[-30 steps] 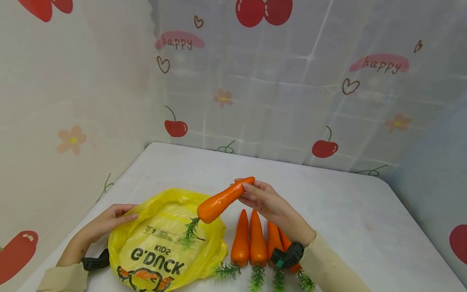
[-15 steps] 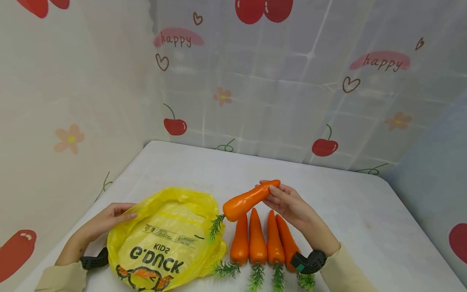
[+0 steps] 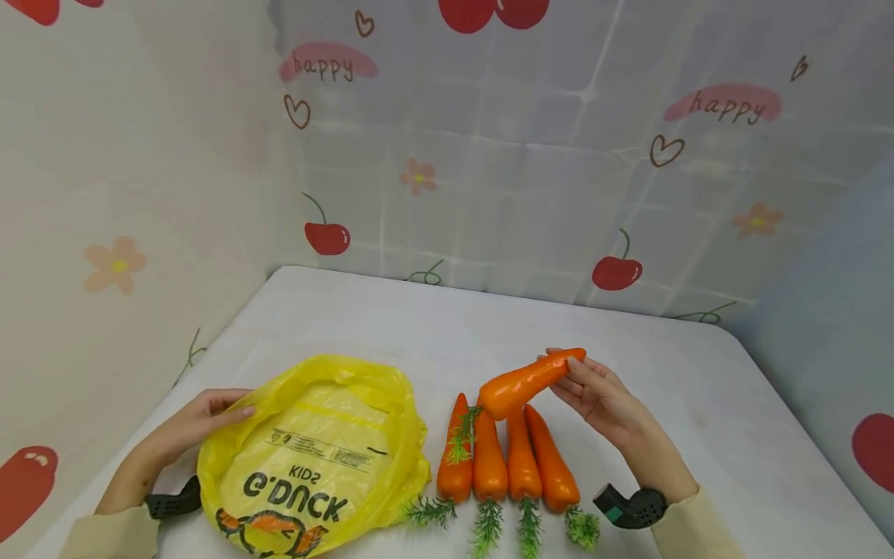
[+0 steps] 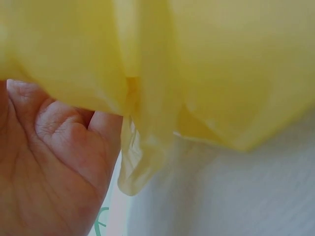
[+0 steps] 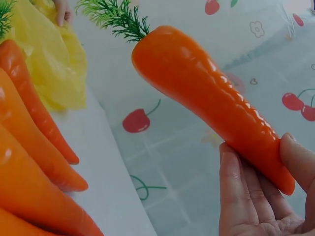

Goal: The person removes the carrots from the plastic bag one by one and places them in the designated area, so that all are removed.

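An orange carrot [image 3: 525, 385] with green leaves is held up by its narrow tip in my right hand [image 3: 599, 394], between thumb and fingers. Its leafy end points left and hangs over a row of several carrots [image 3: 522, 462] lying side by side on the table, tips away from me. My left hand [image 3: 215, 419] pinches the left rim of a yellow plastic bag [image 3: 412, 458], which lies spread with its mouth gaping. In the left wrist view the bag [image 4: 236, 59] hides the fingertips. The right wrist view shows the held carrot [image 5: 197, 93] apart from the others.
The white table [image 3: 391, 310] has rounded far corners. Printed curtains [image 3: 517, 194] with cherries and flowers rise along its back and sides. Each wrist wears a black device, such as the right wrist device [image 3: 632, 508].
My right hand has moved to the right with the carrot, from over the bag to over the carrot row. The left hand stays on the bag's rim.
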Motion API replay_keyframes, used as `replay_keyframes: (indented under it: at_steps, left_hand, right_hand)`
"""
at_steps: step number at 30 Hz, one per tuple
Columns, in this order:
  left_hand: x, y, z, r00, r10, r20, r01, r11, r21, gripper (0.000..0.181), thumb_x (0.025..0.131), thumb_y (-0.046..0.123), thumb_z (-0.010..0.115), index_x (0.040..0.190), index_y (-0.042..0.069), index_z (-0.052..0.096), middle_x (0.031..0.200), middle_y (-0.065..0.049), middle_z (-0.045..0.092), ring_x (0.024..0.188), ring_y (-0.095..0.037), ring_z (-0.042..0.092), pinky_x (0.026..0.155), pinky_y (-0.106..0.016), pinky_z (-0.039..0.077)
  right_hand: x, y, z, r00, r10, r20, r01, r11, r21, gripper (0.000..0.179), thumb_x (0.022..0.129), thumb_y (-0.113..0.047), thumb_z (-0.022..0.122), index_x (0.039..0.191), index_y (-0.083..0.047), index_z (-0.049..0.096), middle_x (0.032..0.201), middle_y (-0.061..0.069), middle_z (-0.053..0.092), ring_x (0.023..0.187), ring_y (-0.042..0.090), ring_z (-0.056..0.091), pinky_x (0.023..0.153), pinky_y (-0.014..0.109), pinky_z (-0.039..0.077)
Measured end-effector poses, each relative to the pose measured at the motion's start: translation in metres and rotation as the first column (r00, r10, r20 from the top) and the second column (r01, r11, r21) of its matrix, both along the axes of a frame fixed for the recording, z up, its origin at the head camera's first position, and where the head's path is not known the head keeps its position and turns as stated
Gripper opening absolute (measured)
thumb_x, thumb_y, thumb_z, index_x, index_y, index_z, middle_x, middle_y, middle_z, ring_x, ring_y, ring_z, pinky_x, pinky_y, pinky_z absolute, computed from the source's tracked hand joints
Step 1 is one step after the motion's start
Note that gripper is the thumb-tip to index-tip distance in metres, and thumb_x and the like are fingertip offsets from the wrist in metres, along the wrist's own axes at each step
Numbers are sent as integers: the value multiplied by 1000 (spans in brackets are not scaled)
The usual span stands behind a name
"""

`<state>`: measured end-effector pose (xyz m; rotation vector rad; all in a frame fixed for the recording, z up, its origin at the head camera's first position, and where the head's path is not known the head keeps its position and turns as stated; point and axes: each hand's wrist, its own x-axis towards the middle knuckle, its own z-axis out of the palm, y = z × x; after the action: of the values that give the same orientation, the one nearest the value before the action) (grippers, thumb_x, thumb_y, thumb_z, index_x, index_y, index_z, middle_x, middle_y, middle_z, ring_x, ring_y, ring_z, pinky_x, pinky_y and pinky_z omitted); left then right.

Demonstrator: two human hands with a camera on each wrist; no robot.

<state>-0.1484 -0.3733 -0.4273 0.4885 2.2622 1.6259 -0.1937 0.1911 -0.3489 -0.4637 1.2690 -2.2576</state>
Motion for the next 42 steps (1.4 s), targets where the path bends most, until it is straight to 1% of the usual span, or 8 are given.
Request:
replay_keyframes:
  at_steps: [8, 12, 17, 23, 26, 31, 36, 42]
  left_hand:
    - [0, 0, 1, 1000, 4, -1, -4, 1000, -5, 38, 94, 10, 41, 127, -10, 40, 110, -16, 59, 85, -19, 61, 70, -33, 51]
    - [0, -1, 0, 1000, -11, 6, 11, 1000, 8, 38, 95, 9, 40, 127, -10, 40, 109, -18, 59, 85, -21, 61, 70, -34, 51]
    - [-1, -2, -1, 1000, -29, 9, 28, 999, 34, 37, 95, 8, 38, 128, -7, 40, 113, -17, 58, 89, -24, 61, 71, -36, 51]
    - [-1, -2, -2, 999, -36, 16, 35, 998, 47, 37, 95, 7, 38, 129, -7, 39, 114, -17, 57, 90, -26, 60, 71, -37, 50]
    - [-1, -2, -2, 1000, -30, -1, 30, 999, 32, 37, 95, 7, 39, 128, -8, 40, 113, -16, 58, 89, -24, 61, 71, -36, 51]
    - [-4, -1, -2, 999, 10, -31, -10, 1000, -13, 35, 94, 8, 41, 126, -6, 44, 111, -7, 60, 90, -19, 59, 72, -32, 50]
    - [-4, -2, -1, 999, 36, -21, -37, 999, -37, 37, 94, 10, 43, 126, -7, 43, 110, 2, 61, 91, -16, 59, 73, -30, 50]
    - [-1, -2, -2, 999, 31, -13, -31, 999, -35, 37, 94, 10, 43, 127, -8, 42, 110, -2, 61, 89, -18, 59, 71, -32, 51]
  right_hand:
    - [2, 36, -9, 999, -22, 27, 23, 999, -33, 39, 98, -11, 24, 117, -3, 57, 117, 9, 58, 108, 21, 54, 91, 32, 39]
    - [3, 50, -14, 998, -32, 48, 34, 999, -32, 40, 99, -12, 23, 116, -4, 58, 116, 8, 58, 107, 20, 54, 90, 32, 40]
    - [3, 69, -25, 998, -30, 60, 34, 997, -76, 44, 99, -12, 18, 118, -3, 56, 118, 8, 56, 109, 20, 53, 90, 31, 39]
    - [2, 93, -33, 999, 23, 34, -17, 987, -159, 49, 99, -17, 10, 122, -2, 51, 120, 9, 55, 108, 21, 53, 89, 28, 42]
    - [0, 102, -32, 999, 41, 21, -37, 986, -162, 51, 99, -19, 8, 123, -3, 50, 119, 9, 55, 107, 21, 53, 88, 29, 42]
    - [-2, 113, -29, 1000, -5, 25, 8, 996, -90, 49, 99, -19, 11, 121, -5, 53, 115, 8, 58, 104, 20, 56, 87, 32, 44]
    - [-4, 114, -34, 997, -49, 67, 47, 998, 39, 47, 99, -20, 17, 115, -7, 59, 110, 6, 60, 99, 18, 58, 83, 30, 46]
    - [-4, 108, -49, 990, -105, 92, 80, 968, 238, 44, 99, -24, 23, 105, -14, 66, 105, 1, 63, 92, 15, 60, 77, 26, 49]
